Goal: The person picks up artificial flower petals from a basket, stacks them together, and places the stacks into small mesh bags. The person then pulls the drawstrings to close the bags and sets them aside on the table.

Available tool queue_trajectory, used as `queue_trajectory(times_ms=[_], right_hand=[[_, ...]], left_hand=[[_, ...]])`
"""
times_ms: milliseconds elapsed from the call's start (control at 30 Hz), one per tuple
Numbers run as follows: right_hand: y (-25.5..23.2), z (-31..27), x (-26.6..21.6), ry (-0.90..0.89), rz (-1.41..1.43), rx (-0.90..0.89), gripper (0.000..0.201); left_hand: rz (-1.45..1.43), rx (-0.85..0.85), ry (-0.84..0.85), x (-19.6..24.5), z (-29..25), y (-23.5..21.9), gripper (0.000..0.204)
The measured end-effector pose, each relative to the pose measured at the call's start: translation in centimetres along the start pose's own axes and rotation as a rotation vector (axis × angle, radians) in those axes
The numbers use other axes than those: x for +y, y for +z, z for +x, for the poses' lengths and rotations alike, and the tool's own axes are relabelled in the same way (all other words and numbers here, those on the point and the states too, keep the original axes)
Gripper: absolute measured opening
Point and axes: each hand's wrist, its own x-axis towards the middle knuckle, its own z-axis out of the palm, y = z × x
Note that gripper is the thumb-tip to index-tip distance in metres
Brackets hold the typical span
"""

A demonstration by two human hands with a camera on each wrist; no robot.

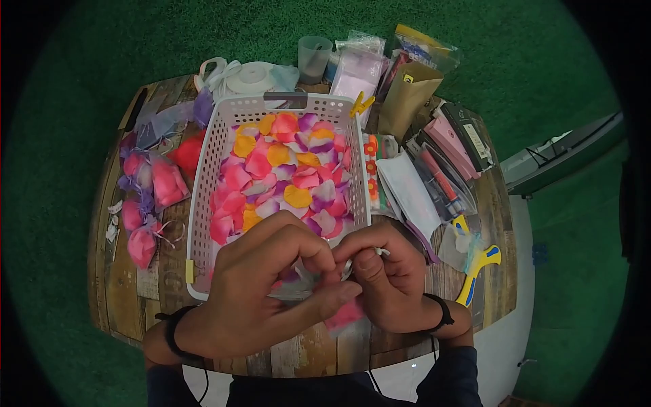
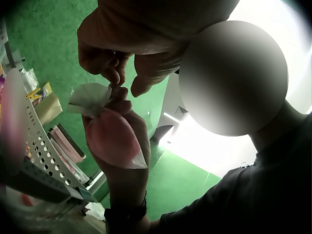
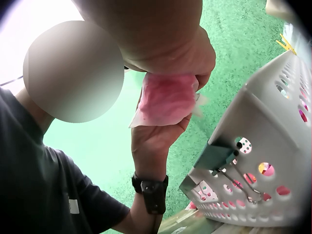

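Two hands: left hand half-curled, hold unclear; right hand pinches sheer pouch near its neck.
Pouch, six o'clock: slipping white ribbon could spill pink filling.

Basket walls around petals, free room above

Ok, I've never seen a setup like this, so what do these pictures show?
No machine here: just a person's bare left hand and right hand. The wide picture looks down from a camera worn on the head; the others come from one on each wrist. On the wooden table stands a pale basket of bright petals, with filled pouches to its left and packets and a yellow-and-blue tool to its right. The right hand pinches a small see-through pouch, pink inside; the left hand is close by, its exact hold unclear.
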Motion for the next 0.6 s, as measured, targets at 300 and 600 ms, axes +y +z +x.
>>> queue_trajectory(times_ms=[300,600], right_hand=[[0.0,0.4,-0.3,0.254,0.300,0.001,0.021],[-0.9,1.0,0.3,0.216,0.537,0.049,0.019]], left_hand=[[-0.115,0.011,0.016,-0.2,-0.3,0.3,0.014],[-0.342,-0.024,-0.217,-1.4,0.1,0.7,0.033]])
